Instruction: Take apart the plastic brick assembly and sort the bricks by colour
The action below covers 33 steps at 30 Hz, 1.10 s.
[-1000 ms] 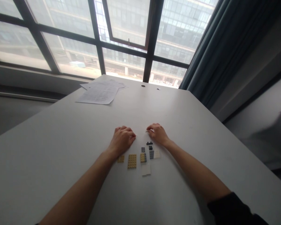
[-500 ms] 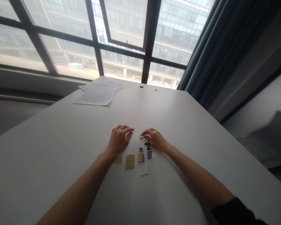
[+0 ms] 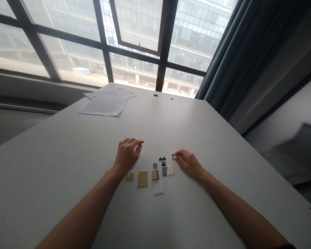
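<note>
My right hand (image 3: 188, 162) pinches a small white building-brick piece (image 3: 173, 157) between thumb and fingertips, right of the laid-out pieces. My left hand (image 3: 127, 152) rests on the table with thumb and fingers apart, holding nothing. Between the hands lie a black strip-like piece (image 3: 162, 158) and a small black piece (image 3: 163, 164). Grey studded plates (image 3: 165, 171) and a white studded plate (image 3: 170, 170) sit just below. Nearer to me are a large tan studded plate (image 3: 142, 179), a tan piece on grey (image 3: 154, 174), small tan pieces (image 3: 131, 176) and a smooth white plate (image 3: 158, 188).
The white table (image 3: 67, 173) reaches to the windows. Printed paper sheets (image 3: 106, 103) overlap at its far left. Two round holes, one of them a dark hole (image 3: 156, 95), are near the far edge. A blue-grey curtain (image 3: 230, 58) hangs at the right.
My right hand has moved right with the small white piece, uncovering the white studded plate and black pieces. My left hand has shifted slightly left, uncovering more of the small tan pieces.
</note>
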Tool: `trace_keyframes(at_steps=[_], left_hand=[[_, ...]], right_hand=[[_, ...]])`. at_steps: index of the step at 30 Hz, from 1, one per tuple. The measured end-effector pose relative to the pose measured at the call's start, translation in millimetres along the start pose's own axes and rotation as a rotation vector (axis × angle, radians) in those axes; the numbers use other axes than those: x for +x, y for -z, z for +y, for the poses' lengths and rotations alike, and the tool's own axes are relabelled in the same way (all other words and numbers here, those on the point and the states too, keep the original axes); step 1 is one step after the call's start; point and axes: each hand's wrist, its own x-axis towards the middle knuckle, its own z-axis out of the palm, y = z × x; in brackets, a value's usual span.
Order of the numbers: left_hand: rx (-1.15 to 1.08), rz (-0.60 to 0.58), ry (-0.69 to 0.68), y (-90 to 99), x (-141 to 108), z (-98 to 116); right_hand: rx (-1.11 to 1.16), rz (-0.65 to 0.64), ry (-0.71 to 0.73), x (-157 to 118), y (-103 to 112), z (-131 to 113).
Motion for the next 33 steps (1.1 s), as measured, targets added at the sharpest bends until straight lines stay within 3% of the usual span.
trace_keyframes(at_steps=[11, 18, 25, 33], left_hand=[[0.01, 0.014, -0.031, -2.8, -3.3, -3.7], [0.006, 0.017, -0.04, -3.3, -3.0, -3.4], [0.016, 0.079, -0.059, -1.9, -3.0, -3.1], [0.051, 0.178, -0.08, 2.6, -4.5, -4.7]], right_hand=[[0.103, -0.027, -0.008, -12.9, -13.0, -13.3], [-0.001, 0.116, 0.078, -15.3, -3.8, -8.5], [-0.105, 0.045, 0.091, -44.4, 5.4, -17.6], [-0.123, -0.059, 0.14, -63.6, -14.8, -38.7]])
